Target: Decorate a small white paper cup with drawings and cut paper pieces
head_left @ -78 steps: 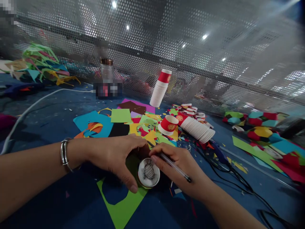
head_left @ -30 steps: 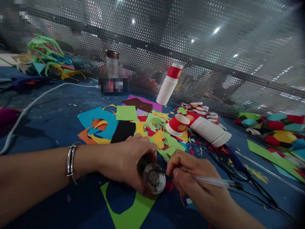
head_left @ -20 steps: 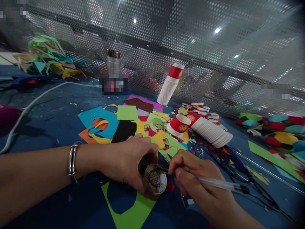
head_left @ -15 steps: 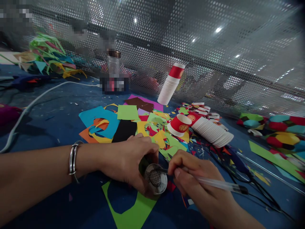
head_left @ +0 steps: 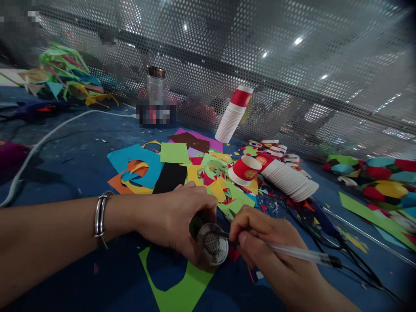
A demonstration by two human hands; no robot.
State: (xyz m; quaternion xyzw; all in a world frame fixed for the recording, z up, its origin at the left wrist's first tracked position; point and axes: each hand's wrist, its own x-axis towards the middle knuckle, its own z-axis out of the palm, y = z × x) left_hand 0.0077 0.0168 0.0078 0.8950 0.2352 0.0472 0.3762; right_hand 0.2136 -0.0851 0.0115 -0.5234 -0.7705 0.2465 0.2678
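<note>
My left hand (head_left: 177, 214) wraps around a small round piece with a white disc face (head_left: 212, 249), which carries a dark cross-hatched circle and short rays near its rim. What the fingers cover of its side is hidden. In my right hand (head_left: 269, 242) a clear-barrelled black pen (head_left: 292, 251) is pinched, its tip on the upper part of the disc. Below the left hand lies a green paper sheet (head_left: 191, 286) with a large rounded hole cut in it. A thin dark pointed bit shows just above the right fingers; I cannot make out what it is.
Coloured paper scraps (head_left: 208, 169) spread ahead of my hands. Beyond them stand stacked paper cups (head_left: 232, 115), with more cups lying (head_left: 289, 177) to the right. A cabled blue tool (head_left: 328, 225), a white cable (head_left: 52, 134) and a glass bottle (head_left: 156, 86) surround the work.
The pen's rear end has shifted very slightly right and down while its tip stays on the disc. My left hand holds the round piece in the same place.
</note>
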